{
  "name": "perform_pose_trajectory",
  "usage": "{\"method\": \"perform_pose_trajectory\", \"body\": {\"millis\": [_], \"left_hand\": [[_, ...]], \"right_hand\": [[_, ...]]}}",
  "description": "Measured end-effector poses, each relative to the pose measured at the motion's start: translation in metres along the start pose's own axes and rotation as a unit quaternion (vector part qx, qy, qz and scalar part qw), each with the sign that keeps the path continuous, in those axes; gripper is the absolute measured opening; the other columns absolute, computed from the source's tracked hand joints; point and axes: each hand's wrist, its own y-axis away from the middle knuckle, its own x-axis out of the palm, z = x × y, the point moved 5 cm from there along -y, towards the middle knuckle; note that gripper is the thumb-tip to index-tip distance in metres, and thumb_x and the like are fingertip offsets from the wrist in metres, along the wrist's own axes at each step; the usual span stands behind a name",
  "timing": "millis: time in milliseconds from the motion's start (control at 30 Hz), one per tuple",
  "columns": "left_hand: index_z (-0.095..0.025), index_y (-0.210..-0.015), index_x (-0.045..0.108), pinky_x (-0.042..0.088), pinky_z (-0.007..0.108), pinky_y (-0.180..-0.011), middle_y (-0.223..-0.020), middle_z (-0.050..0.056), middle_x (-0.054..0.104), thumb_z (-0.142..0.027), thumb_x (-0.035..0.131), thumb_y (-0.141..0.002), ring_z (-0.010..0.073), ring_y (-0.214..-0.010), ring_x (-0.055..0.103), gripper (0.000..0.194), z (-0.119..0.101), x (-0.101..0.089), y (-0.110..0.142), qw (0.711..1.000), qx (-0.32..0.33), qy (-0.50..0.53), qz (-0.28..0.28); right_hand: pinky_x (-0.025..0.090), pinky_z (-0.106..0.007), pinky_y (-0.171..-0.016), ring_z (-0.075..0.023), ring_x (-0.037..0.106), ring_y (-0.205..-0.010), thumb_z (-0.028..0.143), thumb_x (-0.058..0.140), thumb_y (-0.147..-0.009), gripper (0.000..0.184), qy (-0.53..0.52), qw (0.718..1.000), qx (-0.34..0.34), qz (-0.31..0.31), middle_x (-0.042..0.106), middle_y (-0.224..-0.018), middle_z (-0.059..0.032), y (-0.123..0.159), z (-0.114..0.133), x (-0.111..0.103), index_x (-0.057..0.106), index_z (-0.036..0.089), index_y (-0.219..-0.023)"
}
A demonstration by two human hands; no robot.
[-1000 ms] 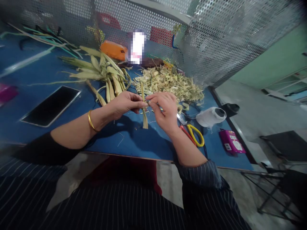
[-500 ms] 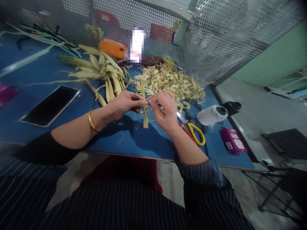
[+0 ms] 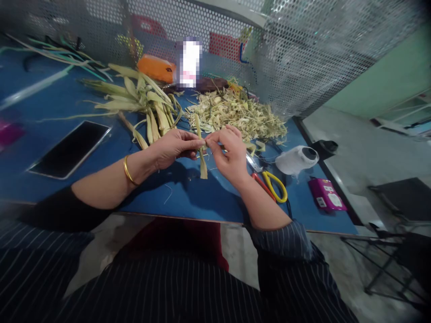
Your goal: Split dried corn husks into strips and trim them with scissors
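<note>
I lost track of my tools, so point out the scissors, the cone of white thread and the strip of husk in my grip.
Scissors (image 3: 284,194): head view, on the yellow handle loop.
Cone of white thread (image 3: 292,161): head view, on its wound side.
Strip of husk (image 3: 203,168): head view, on its lower end.

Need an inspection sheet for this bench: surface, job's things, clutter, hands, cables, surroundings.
Surface: blue tabletop, loose thread bits on it.
Job's things: husk strip upright between the hands; husk bundle and shredded husk pile behind; scissors and white thread cone at right.
Clutter: dark-screened phone at left, purple packet at right, orange packet at back.
Hands: left hand pinches the strip; right hand is pinched beside it, grip too small to make out.
Cables: dark cord-like line near the scissors, type unclear.
Surroundings: perforated screen behind, black chair at right.
</note>
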Motion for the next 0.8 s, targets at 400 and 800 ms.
{"method": "perform_pose_trajectory", "body": {"millis": [400, 800], "left_hand": [[-0.013, -0.073, 0.066, 0.049, 0.022, -0.059, -0.068, 0.003, 0.068, -0.022, 0.079, -0.068, 0.0087, -0.056, 0.058, 0.017, -0.01, 0.003, 0.004, 0.986, 0.019, -0.145, 0.083], [-0.013, -0.094, 0.072, 0.05, 0.024, -0.065, -0.084, 0.008, 0.073, -0.031, 0.08, -0.07, 0.0119, -0.067, 0.063, 0.031, -0.013, 0.001, 0.003, 0.989, 0.102, -0.064, 0.087]], "right_hand": [[0.034, -0.044, -0.106, -0.0174, 0.063, -0.087, 0.029, 0.061, -0.087, 0.017, -0.057, 0.992, 0.068, 0.089, 0.072, -0.085, 0.0008, -0.011, -0.01, -0.009, 0.064, 0.023, -0.07], [0.048, -0.026, -0.066, -0.012, 0.061, -0.065, 0.031, 0.081, -0.058, 0.02, -0.459, 0.779, 0.412, 0.11, 0.068, -0.067, 0.0011, 0.014, -0.054, 0.028, 0.067, 0.019, -0.064]]}}
